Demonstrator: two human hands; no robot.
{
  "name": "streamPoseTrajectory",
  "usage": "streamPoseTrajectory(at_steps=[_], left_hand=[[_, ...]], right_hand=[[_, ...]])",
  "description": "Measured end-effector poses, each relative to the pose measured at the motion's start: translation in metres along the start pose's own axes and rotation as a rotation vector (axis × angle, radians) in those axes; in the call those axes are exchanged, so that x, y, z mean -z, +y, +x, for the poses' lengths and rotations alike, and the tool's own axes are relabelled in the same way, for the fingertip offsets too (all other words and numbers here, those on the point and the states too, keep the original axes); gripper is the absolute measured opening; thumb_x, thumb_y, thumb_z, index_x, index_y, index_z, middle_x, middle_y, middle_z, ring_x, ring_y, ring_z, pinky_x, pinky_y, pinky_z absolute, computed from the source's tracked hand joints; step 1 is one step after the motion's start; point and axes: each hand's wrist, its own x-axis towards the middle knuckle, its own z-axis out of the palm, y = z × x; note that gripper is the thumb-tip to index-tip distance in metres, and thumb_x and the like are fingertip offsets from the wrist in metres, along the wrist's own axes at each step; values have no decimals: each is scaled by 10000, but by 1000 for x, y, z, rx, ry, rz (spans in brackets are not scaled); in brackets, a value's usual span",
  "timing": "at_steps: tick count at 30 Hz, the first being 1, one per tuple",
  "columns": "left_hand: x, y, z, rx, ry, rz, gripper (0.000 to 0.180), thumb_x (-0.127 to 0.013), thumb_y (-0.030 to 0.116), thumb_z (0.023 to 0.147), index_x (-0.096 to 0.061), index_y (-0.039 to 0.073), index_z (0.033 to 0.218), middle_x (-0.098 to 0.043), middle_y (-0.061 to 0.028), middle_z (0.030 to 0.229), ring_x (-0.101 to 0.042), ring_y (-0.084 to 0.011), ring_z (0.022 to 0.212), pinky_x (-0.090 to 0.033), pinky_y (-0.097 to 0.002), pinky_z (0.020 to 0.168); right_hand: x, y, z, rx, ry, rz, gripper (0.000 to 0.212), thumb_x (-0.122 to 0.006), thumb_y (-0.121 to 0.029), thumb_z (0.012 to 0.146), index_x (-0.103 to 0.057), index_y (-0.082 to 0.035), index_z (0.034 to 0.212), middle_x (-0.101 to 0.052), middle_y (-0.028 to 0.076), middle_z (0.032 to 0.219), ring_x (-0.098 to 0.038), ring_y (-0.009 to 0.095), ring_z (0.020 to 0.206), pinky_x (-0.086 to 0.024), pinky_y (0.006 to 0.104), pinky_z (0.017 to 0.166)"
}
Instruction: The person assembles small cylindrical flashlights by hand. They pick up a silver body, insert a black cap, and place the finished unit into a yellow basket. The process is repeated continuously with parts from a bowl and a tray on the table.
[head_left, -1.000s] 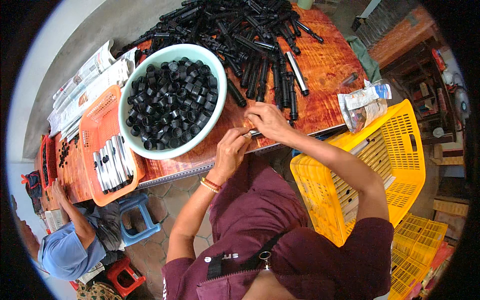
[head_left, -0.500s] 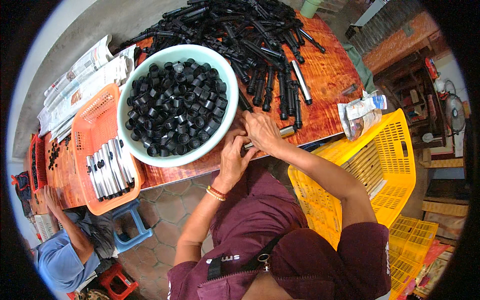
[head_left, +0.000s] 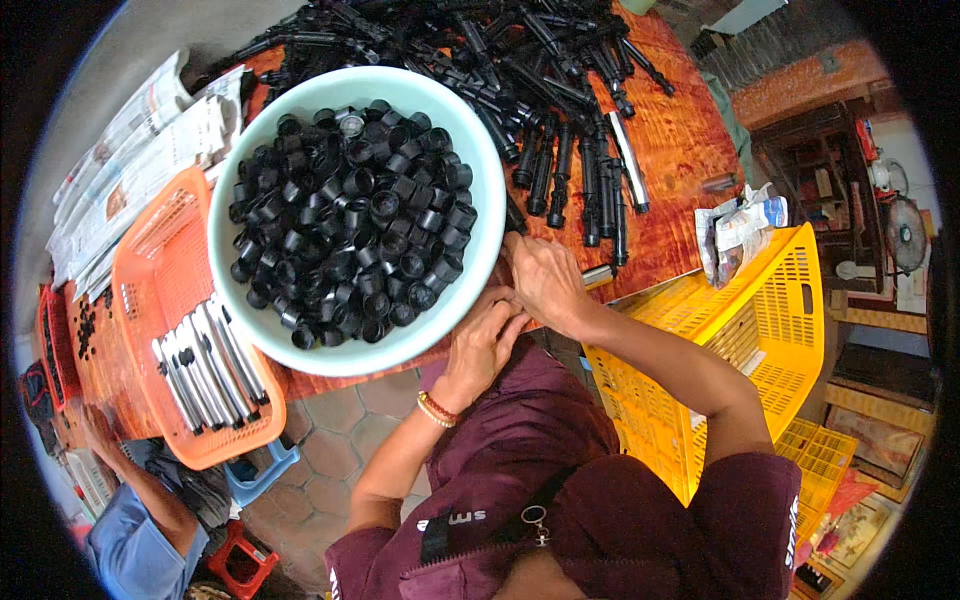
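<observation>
Both hands meet at the near rim of the pale green basin (head_left: 480, 180): my left hand (head_left: 487, 338) and right hand (head_left: 543, 280) have drawn together, fingers curled around a small part I cannot make out. Black caps (head_left: 350, 220) fill the basin; black tubes (head_left: 560, 110) lie beyond it on the worktop (head_left: 690, 140).

The left hand (head_left: 487, 338) and right hand (head_left: 543, 280) press close together by the rim of the big bowl (head_left: 488, 215), and whatever small thing sits between the fingers is hidden. The pile of black tubes (head_left: 520, 60) runs off the top edge, and the tubes are too tangled to count. At the lower left, another person in a blue shirt (head_left: 135, 555) is cut off by the dark rim, with only an arm showing.
</observation>
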Motion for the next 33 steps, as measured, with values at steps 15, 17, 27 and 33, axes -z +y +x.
streamPoseTrajectory(at_steps=[15, 17, 27, 33], left_hand=[[1, -6, -1, -58, -90, 22, 177, -706, -26, 761, -581, -24, 887, -605, -152, 955, -607, -323, 867, -491, -362, 747], [3, 0, 4, -54, -55, 18, 166, -709, -21, 763, -585, -22, 873, -604, -147, 940, -619, -316, 838, -499, -360, 717], [-2, -2, 3, -145, 94, -2, 192, -743, 24, 746, -584, -10, 848, -608, -143, 859, -616, -316, 750, -494, -365, 647], [-10, 1, -4, 27, 209, 84, 298, -811, 88, 688, -583, 3, 861, -638, -134, 828, -636, -289, 757, -503, -350, 681]], right_hand=[[-7, -7, -4, -115, 29, -9, 98, -526, -128, 834, -544, -31, 836, -614, 156, 655, -646, 346, 589, -519, 433, 516], [-3, -6, 2, -149, -1, 18, 90, -526, -113, 835, -544, -25, 835, -612, 187, 642, -643, 369, 603, -517, 445, 525], [-4, -15, 14, -235, 18, -2, 238, -530, -190, 840, -631, 24, 864, -634, 280, 745, -640, 445, 696, -509, 529, 622], [-26, -3, 2, -173, 103, -159, 306, -561, -254, 824, -591, -15, 1012, -634, 256, 751, -626, 448, 726, -466, 548, 662]])
